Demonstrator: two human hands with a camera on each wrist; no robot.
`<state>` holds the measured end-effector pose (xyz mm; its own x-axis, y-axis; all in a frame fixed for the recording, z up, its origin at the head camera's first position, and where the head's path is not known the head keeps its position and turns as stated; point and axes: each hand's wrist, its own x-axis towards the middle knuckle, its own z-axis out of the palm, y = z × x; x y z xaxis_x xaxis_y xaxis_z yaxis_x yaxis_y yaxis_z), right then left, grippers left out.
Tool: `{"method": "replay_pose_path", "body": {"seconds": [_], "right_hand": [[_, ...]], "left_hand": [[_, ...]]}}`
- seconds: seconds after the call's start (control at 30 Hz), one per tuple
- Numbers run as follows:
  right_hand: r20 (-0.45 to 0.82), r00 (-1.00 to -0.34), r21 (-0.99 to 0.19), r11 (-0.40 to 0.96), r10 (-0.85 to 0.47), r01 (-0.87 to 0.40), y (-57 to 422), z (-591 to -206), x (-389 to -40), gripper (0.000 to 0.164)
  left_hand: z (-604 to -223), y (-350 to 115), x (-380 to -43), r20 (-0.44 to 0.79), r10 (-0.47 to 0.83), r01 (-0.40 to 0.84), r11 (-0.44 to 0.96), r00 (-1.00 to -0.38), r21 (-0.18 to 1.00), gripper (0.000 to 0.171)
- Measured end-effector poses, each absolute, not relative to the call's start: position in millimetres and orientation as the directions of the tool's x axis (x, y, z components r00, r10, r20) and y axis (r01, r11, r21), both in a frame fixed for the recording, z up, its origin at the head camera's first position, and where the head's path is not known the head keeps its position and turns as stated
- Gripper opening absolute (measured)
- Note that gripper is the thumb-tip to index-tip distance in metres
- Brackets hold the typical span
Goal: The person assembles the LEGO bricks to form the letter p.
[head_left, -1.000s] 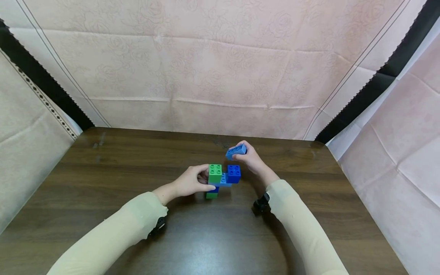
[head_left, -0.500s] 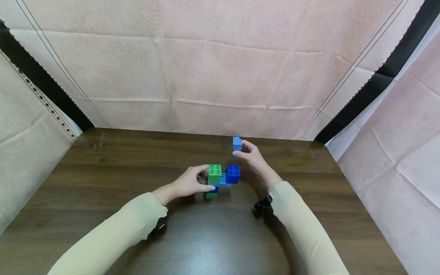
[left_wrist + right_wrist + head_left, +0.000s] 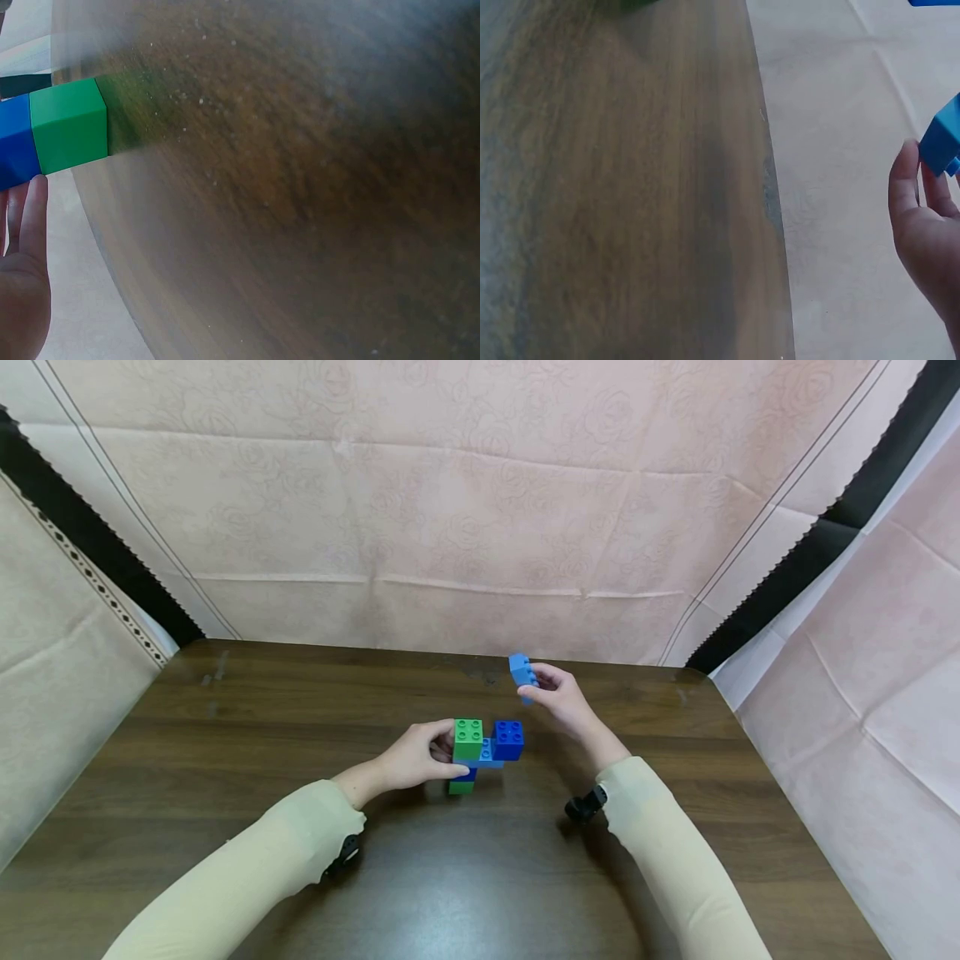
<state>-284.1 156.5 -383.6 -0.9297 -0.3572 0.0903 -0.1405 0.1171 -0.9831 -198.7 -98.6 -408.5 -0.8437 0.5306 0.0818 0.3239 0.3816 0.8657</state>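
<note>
Near the middle of the table, my left hand (image 3: 412, 758) grips a built stack of toy bricks between thumb and fingers. A green brick (image 3: 468, 740) and a dark blue brick (image 3: 508, 741) stand on a light blue brick (image 3: 489, 762). Below these are another dark blue brick (image 3: 469, 774) and a green bottom brick (image 3: 71, 124). Farther back and to the right, my right hand (image 3: 564, 700) pinches a separate light blue brick (image 3: 521, 669) in the air, tilted on end with its studs toward the right. The fingers hide part of both holds.
The dark wooden table (image 3: 435, 877) ends at a back edge just beyond the right hand. A pale patterned cloth (image 3: 450, 527) hangs behind it, with more cloth at both sides. Black devices, such as the one on the right wrist (image 3: 585, 806), are worn under the sleeves.
The light blue brick in my right hand has turned from lying lengthwise, studs up, to standing on end, and shifted slightly right with the hand. The left hand and its stack stay put.
</note>
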Motion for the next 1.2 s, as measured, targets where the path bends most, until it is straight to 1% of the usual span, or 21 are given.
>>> {"method": "replay_pose_path", "body": {"seconds": [0.13,0.23,0.57,0.77,1.0,1.2], "right_hand": [[0.096,-0.928,-0.979,0.132,-0.360,-0.153,158,-382,-283,0.030],[0.096,-0.924,-0.978,0.138,-0.370,-0.157,158,-380,-281,0.027],[0.095,-0.927,-0.975,0.155,-0.362,-0.161,155,-367,-271,0.042],[0.113,-0.918,-0.969,0.161,-0.381,-0.187,152,-353,-260,0.041],[0.131,-0.911,-0.944,0.232,-0.391,-0.235,146,-338,-245,0.038],[0.152,-0.882,-0.909,0.286,-0.447,-0.302,139,-333,-234,0.037]], "left_hand": [[-409,-98,-199,0.084,0.534,0.325,0.374,-0.841,0.869,0.033],[-410,-98,-200,0.084,0.532,0.322,0.374,-0.843,0.870,0.033],[-409,-99,-199,0.087,0.537,0.328,0.371,-0.839,0.869,0.033],[-410,-99,-200,0.072,0.527,0.317,0.390,-0.847,0.865,0.032],[-410,-99,-200,0.067,0.524,0.313,0.397,-0.849,0.863,0.033],[-410,-99,-201,0.067,0.529,0.316,0.395,-0.846,0.863,0.034]]}}
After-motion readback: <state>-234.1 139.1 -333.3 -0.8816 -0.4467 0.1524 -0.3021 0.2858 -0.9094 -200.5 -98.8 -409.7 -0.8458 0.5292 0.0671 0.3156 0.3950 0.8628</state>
